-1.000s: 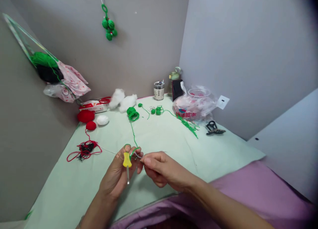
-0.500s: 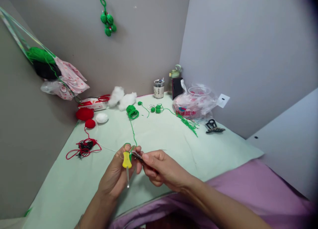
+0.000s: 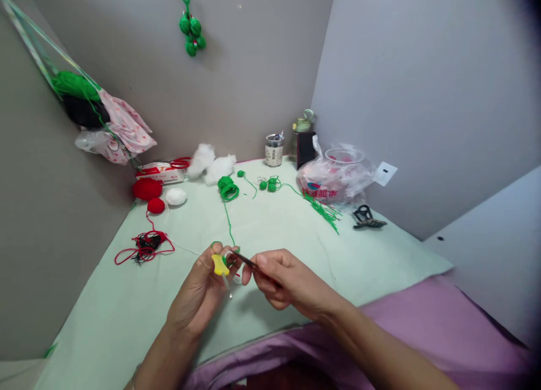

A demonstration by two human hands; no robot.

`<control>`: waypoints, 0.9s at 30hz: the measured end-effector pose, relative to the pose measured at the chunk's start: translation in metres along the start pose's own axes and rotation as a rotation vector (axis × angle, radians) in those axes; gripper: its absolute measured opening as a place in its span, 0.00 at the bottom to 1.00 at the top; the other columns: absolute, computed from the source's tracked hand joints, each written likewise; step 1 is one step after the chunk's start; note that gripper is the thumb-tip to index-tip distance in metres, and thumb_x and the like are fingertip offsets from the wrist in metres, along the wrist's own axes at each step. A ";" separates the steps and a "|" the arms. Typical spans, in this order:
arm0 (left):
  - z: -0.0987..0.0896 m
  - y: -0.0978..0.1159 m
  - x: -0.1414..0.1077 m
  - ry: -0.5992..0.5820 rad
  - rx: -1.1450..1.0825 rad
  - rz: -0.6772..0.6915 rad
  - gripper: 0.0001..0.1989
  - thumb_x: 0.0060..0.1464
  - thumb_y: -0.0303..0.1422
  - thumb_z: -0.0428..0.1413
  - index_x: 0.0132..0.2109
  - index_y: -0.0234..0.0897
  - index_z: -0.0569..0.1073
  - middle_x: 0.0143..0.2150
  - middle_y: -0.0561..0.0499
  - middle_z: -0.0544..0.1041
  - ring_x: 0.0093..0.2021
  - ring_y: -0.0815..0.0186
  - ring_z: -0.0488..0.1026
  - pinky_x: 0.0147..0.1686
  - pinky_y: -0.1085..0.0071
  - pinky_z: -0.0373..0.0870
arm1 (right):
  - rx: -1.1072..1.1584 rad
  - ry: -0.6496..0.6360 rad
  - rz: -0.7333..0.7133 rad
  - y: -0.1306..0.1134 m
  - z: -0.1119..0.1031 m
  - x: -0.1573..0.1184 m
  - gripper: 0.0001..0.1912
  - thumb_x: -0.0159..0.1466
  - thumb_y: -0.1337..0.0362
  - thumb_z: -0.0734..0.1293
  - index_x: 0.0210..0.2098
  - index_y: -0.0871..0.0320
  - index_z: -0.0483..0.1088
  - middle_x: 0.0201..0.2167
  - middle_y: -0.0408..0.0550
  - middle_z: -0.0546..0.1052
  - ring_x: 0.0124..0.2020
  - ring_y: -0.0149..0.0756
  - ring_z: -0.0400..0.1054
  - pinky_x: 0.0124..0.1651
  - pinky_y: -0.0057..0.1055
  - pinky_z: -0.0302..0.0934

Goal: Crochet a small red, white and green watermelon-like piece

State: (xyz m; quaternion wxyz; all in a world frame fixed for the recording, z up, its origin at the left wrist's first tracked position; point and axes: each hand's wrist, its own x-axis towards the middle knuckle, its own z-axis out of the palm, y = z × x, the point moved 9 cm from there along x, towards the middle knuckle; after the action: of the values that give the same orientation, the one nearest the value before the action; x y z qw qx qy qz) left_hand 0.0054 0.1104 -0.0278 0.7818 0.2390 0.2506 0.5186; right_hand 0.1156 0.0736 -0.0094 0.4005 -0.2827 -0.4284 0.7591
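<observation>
My left hand (image 3: 200, 294) is closed, its fingertips pinching a small green crocheted piece (image 3: 225, 261) mostly hidden by the fingers. In the same hand sits a yellow-handled crochet hook (image 3: 220, 265), its metal shaft pointing down. My right hand (image 3: 287, 280) grips a thin dark tool (image 3: 245, 260) that looks like tweezers; its tip reaches the green piece at my left fingertips. A small white bit with a red mark (image 3: 238, 275) shows between the hands, too small to name. Green yarn (image 3: 229, 224) runs from a loose green bundle (image 3: 229, 189) to my left hand.
On the table (image 3: 287, 226) lie red yarn balls (image 3: 147, 189), a white ball (image 3: 176, 196), tangled red and black yarn (image 3: 147, 247), stuffing (image 3: 220, 169), small green balls (image 3: 267, 185) and a hair claw (image 3: 367, 217). A pen tin (image 3: 274, 155) and plastic bag (image 3: 333, 176) stand behind.
My right hand and the dark tool have drawn slightly right, exposing more of the tool. The crochet hook has tilted, its shaft swinging right. The whole view has shifted a little.
</observation>
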 end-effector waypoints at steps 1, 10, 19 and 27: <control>0.000 0.000 0.000 -0.003 0.011 -0.005 0.19 0.39 0.37 0.80 0.32 0.40 0.79 0.32 0.55 0.79 0.33 0.65 0.76 0.34 0.71 0.73 | 0.018 -0.018 0.026 0.003 0.003 0.000 0.29 0.65 0.38 0.71 0.36 0.62 0.76 0.16 0.27 0.53 0.14 0.18 0.35 0.17 0.25 0.31; -0.001 -0.005 -0.004 0.015 0.040 -0.051 0.18 0.36 0.36 0.81 0.31 0.41 0.81 0.36 0.53 0.83 0.33 0.65 0.80 0.31 0.74 0.76 | 0.121 -0.057 0.079 0.011 0.013 0.004 0.29 0.63 0.38 0.72 0.33 0.61 0.73 0.15 0.27 0.55 0.13 0.17 0.35 0.17 0.26 0.30; -0.001 0.000 -0.002 0.053 -0.039 -0.010 0.20 0.33 0.33 0.82 0.30 0.40 0.80 0.30 0.57 0.79 0.39 0.65 0.81 0.46 0.72 0.81 | -0.116 0.118 -0.043 0.001 -0.011 0.005 0.29 0.68 0.36 0.65 0.34 0.58 0.73 0.16 0.29 0.54 0.15 0.21 0.38 0.19 0.25 0.39; -0.013 -0.002 -0.007 0.237 0.232 0.043 0.18 0.40 0.38 0.80 0.33 0.34 0.82 0.32 0.55 0.78 0.32 0.72 0.72 0.37 0.77 0.75 | -1.054 0.602 -0.459 -0.051 -0.059 -0.022 0.26 0.65 0.53 0.75 0.59 0.55 0.73 0.55 0.59 0.77 0.59 0.52 0.71 0.63 0.52 0.65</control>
State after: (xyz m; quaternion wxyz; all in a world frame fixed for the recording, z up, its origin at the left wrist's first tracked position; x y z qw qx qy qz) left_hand -0.0041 0.1043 -0.0375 0.7026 0.2698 0.3941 0.5275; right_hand 0.1913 0.0962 0.0096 0.4626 -0.5430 -0.6622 0.2295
